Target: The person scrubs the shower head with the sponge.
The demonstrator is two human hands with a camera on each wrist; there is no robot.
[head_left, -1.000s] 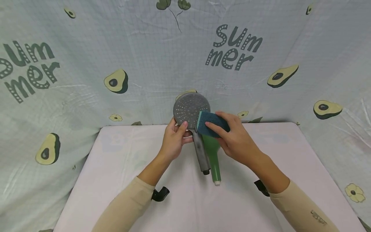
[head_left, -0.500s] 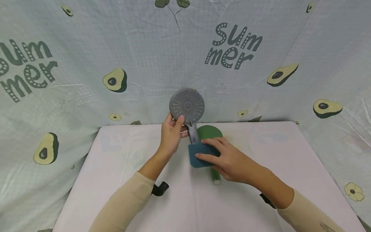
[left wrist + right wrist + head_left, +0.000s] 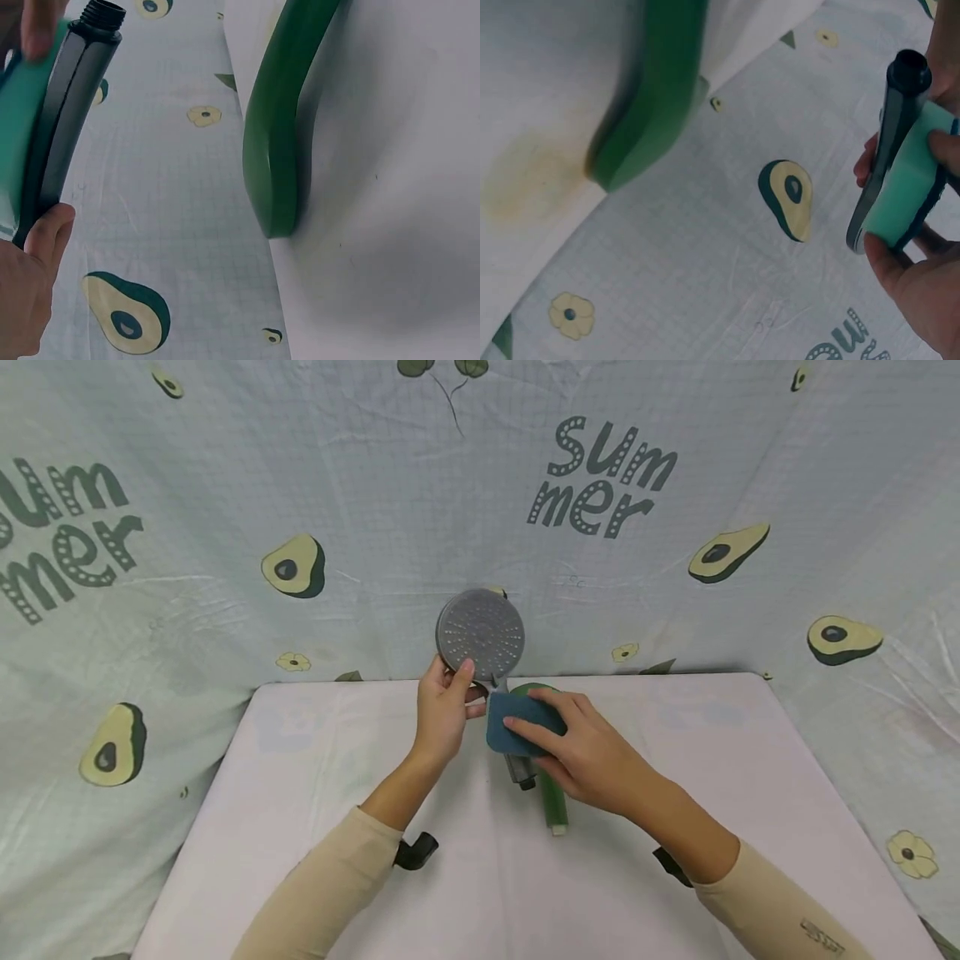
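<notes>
My left hand [image 3: 442,706] grips a grey shower head [image 3: 481,633] near its neck, thumb on the lower edge of the nozzle face. The face, dotted with nozzles, points toward the head camera. In my right hand [image 3: 581,743] is a dark blue sponge [image 3: 523,724] with a light green side, pinched between thumb and fingers. Its green side lies against the shower head's handle [image 3: 75,112], as both wrist views show. The sponge hides the middle of the handle in the head view; the threaded black end [image 3: 910,71] sticks out below.
On the table [image 3: 360,827], behind my right hand, lies a green shower-head-shaped thing [image 3: 553,802] with a pale handle tip. A hanging cloth [image 3: 420,510] printed with avocados rises at the table's back edge. Black wrist-camera parts [image 3: 416,852] jut from my left wrist.
The sponge has gone from the shower head's face down to the handle's lower end, then partway back up. My left hand and the shower head have shifted slightly left.
</notes>
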